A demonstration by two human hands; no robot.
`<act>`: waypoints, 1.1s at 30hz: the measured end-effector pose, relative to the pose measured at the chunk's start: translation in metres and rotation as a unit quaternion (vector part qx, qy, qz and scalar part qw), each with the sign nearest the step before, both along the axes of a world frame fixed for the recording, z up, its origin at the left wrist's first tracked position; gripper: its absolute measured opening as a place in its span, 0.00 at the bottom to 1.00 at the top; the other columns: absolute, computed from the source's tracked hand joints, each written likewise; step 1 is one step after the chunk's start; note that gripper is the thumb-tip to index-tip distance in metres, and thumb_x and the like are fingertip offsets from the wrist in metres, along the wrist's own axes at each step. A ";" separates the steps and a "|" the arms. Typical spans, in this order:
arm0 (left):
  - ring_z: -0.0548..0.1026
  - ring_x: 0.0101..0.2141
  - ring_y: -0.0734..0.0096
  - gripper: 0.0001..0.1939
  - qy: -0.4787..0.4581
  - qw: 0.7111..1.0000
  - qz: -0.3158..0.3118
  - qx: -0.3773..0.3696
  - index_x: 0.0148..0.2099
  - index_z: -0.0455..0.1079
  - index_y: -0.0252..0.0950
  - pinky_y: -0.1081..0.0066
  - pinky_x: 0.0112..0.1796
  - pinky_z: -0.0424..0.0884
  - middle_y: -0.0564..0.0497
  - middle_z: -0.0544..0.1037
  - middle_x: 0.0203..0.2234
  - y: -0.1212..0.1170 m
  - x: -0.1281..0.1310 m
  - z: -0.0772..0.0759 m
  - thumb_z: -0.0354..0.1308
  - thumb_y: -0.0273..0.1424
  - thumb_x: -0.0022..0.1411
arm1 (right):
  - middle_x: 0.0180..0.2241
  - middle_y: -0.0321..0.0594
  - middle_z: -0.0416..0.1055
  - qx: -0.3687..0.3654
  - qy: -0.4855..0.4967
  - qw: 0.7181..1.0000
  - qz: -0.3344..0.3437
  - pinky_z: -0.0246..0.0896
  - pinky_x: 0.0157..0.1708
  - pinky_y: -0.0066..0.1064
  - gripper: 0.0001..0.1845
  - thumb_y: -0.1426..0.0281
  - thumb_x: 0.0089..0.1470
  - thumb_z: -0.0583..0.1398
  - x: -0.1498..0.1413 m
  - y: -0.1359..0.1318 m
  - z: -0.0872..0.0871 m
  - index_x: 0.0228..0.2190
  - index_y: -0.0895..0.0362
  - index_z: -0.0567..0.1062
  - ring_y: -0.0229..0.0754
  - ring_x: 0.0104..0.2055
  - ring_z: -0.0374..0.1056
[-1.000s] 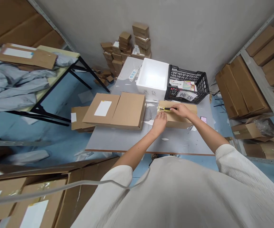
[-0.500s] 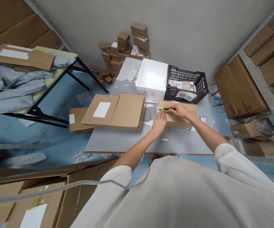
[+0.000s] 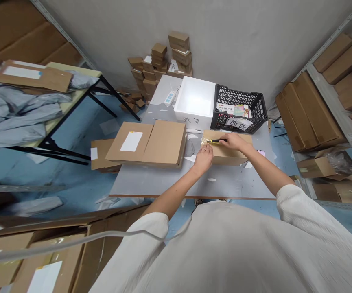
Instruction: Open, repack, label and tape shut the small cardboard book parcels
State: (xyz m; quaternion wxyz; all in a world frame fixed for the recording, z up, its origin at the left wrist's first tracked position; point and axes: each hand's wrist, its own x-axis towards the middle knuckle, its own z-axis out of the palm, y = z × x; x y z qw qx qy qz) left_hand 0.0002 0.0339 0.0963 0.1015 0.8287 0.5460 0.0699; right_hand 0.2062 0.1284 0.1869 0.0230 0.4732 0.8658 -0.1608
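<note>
A taped cardboard box lies on the grey table, with shiny tape at its left end. My right hand is closed around the black handle of a utility knife, whose tip is at the tape. Flat on the left end of that box rests my left hand, fingers stretched out just in front of the blade. To the left is a larger flat carton with a white label.
Behind the box stand a white foam bin and a black plastic crate holding books. A power strip lies near the back edge. A phone is at the right. Stacked small boxes stand by the wall.
The knife has shifted slightly to the right along the box, and its yellow part shows less. My left hand stays nearly in place on the box. The view has moved a little.
</note>
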 end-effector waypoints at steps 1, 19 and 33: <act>0.67 0.74 0.40 0.32 -0.001 1.000 0.001 0.000 0.77 0.63 0.20 0.47 0.69 0.70 0.22 0.67 0.74 -0.001 0.000 0.000 0.49 0.29 0.78 | 0.46 0.51 0.87 0.000 -0.005 1.000 0.002 0.60 0.42 0.34 0.20 0.58 0.74 0.61 0.002 0.000 0.001 0.50 0.56 0.89 0.50 0.44 0.77; 0.67 0.69 0.37 0.33 0.030 0.998 0.045 -0.013 0.79 0.61 0.31 0.53 0.55 0.81 0.28 0.70 0.68 -0.012 0.006 0.019 0.50 0.41 0.80 | 0.46 0.50 0.87 -0.002 -0.023 0.999 -0.022 0.58 0.40 0.34 0.20 0.60 0.73 0.60 0.044 -0.014 0.004 0.50 0.55 0.90 0.49 0.43 0.77; 0.67 0.67 0.33 0.33 0.050 0.996 0.062 -0.034 0.80 0.61 0.34 0.49 0.54 0.81 0.28 0.72 0.65 -0.002 0.010 0.018 0.50 0.40 0.80 | 0.44 0.48 0.88 -0.009 -0.008 0.996 -0.089 0.62 0.41 0.33 0.24 0.52 0.70 0.63 0.124 -0.025 0.003 0.54 0.53 0.89 0.51 0.46 0.78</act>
